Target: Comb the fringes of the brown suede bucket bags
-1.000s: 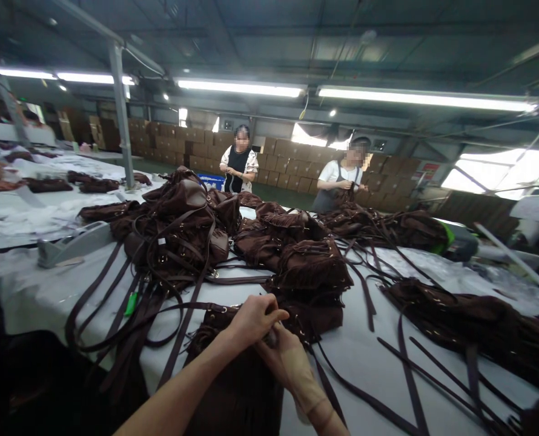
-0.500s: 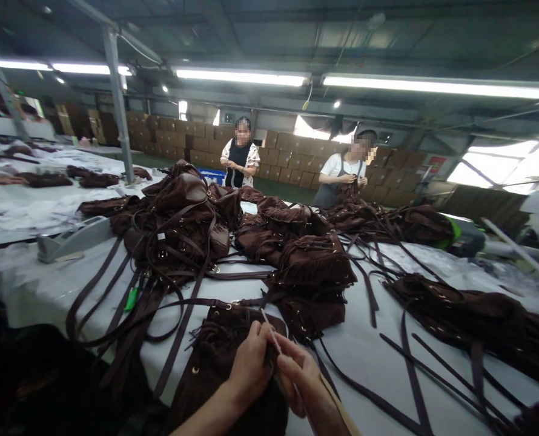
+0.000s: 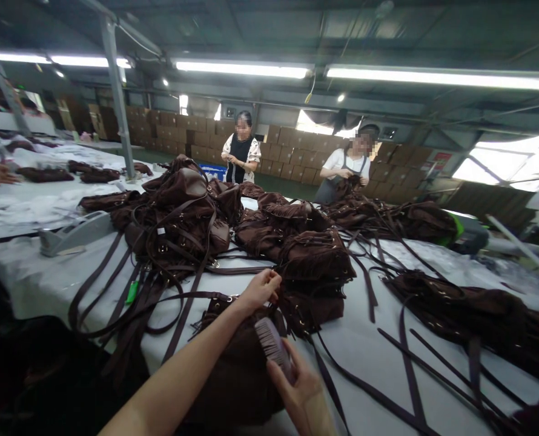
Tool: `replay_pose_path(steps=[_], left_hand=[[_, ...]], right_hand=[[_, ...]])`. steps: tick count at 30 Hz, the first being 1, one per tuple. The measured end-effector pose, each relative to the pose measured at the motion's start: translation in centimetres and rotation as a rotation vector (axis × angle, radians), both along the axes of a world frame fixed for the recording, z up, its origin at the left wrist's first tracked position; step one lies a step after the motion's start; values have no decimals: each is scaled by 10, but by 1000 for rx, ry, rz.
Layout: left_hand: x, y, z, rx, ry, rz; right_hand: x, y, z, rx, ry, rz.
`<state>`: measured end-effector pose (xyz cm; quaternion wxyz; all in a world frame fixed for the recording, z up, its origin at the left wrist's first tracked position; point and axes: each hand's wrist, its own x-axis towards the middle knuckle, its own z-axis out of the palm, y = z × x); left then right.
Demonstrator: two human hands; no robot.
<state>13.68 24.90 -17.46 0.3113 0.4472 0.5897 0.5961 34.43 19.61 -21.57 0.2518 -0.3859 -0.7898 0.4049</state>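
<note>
A dark brown fringed bag (image 3: 233, 381) lies in front of me at the table's near edge. Over its top, my left hand (image 3: 261, 289) is closed in a pinch; whatever sits between the fingertips is too small to make out. My right hand (image 3: 302, 387) grips a pale purple comb (image 3: 273, 344) by one end, its teeth facing left above the bag. A brown strap (image 3: 192, 295) with a metal buckle runs left from the bag's top.
Brown bags are heaped to the left (image 3: 178, 212), behind my hands (image 3: 315, 254) and at right (image 3: 478, 309). Loose straps (image 3: 410, 363) trail over the white table (image 3: 360, 339). A grey tape dispenser (image 3: 76, 233) stands left. Two people work across the table.
My left hand has moved up and away from my right hand. The comb has turned from edge-on to show its teeth, and my right hand has shifted slightly down.
</note>
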Motion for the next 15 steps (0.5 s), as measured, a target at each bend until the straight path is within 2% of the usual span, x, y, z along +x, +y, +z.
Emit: replay_pose_path(steps=[2, 3, 5, 6, 8, 10, 13, 15], left_hand=[[-10, -7, 22, 26, -30, 40], [-15, -18, 28, 39, -31, 64], [-23, -54, 29, 52, 25, 132], [-26, -78, 23, 50, 97, 185], [-31, -131, -2, -24, 250, 344], [-34, -182, -39, -171, 244, 496], [-30, -236, -93, -347, -34, 494], [-28, -247, -115, -388, -186, 459]], right_hand=[[0, -4, -20, 145, -196, 5], [2, -5, -30, 199, -265, -7], [8, -6, -48, 265, -329, -26], [10, -5, -54, 278, -330, -34], [14, -6, -60, 277, -310, -27], [14, -7, -60, 287, -279, -11], [8, -9, -58, 343, -253, -31], [4, -10, -58, 392, -261, -28]])
